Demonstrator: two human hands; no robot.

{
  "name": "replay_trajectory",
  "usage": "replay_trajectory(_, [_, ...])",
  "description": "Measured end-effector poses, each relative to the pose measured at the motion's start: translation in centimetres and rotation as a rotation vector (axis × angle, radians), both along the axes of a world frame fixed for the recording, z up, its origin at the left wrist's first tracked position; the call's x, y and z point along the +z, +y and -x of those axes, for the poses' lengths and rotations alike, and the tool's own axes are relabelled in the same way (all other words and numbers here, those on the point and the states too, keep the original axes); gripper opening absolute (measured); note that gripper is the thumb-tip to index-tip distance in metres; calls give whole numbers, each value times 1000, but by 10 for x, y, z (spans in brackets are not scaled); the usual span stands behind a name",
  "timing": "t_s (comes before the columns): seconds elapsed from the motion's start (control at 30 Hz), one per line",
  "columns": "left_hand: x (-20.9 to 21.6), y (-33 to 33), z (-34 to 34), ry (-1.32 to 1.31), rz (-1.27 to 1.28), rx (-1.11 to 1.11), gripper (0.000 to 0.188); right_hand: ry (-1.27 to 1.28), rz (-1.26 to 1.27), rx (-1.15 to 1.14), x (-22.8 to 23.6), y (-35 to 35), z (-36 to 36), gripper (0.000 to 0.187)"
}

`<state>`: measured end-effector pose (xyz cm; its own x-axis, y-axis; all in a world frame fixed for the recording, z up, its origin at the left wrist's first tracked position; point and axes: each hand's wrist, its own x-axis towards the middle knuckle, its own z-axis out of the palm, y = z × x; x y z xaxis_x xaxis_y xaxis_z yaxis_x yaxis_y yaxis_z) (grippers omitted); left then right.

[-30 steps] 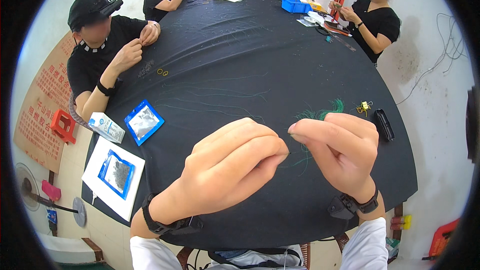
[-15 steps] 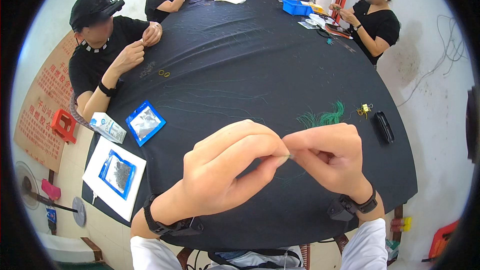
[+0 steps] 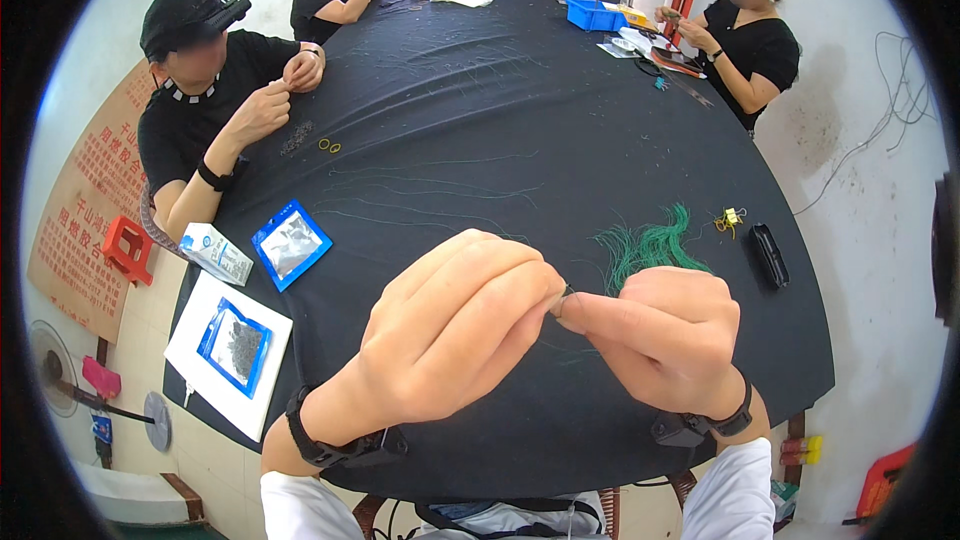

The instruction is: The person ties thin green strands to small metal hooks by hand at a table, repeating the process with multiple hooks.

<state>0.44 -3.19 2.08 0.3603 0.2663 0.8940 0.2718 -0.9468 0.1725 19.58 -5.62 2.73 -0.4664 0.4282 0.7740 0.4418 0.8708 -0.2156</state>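
Note:
My left hand and my right hand meet fingertip to fingertip above the black cloth, both closed in a pinch. Between them shows a thin dark strand, curved and very fine; most of it is hidden by the fingers. Just beyond my right hand lies a fanned bundle of green threads. Farther left, a few single green threads are spread lengthwise on the cloth.
A black-clothed table spans the view. On its left are blue-edged packets, a small carton and a white board; on its right, a yellow clip and black case. Several people sit around it.
My right hand has moved slightly down and left, with its index finger now stretched against the left fingertips. My left hand has turned a little, its fingers closing together. More green bundle shows.

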Motion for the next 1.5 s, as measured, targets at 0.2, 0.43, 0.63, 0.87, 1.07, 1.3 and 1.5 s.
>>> replay_trajectory(0.2, [-2, 1, -1, 64, -105, 105, 20, -106, -139, -96, -1, -5, 1, 31])
replay_trajectory(0.43, [-6, 6, -3, 118, -147, 138, 20, -185, -262, -173, 3, -8, 1, 32])
replay_trajectory(0.63, [-5, 6, -3, 136, -127, -4, 25, -155, -262, -196, 11, -4, -10, 33])
replay_trajectory(0.87, [-4, 0, -2, 50, -27, -119, 23, 36, -19, -89, 6, 4, -9, 27])
replay_trajectory(1.07, [0, -4, -3, 48, 110, -132, 20, 115, 132, -21, 5, 4, -10, 24])
replay_trajectory(1.3, [1, -5, -3, 48, 153, -166, 21, 95, 98, -32, 6, 3, -10, 25])
replay_trajectory(1.5, [1, -4, -4, 36, 152, -175, 21, 84, 63, -51, 6, 3, -11, 26])
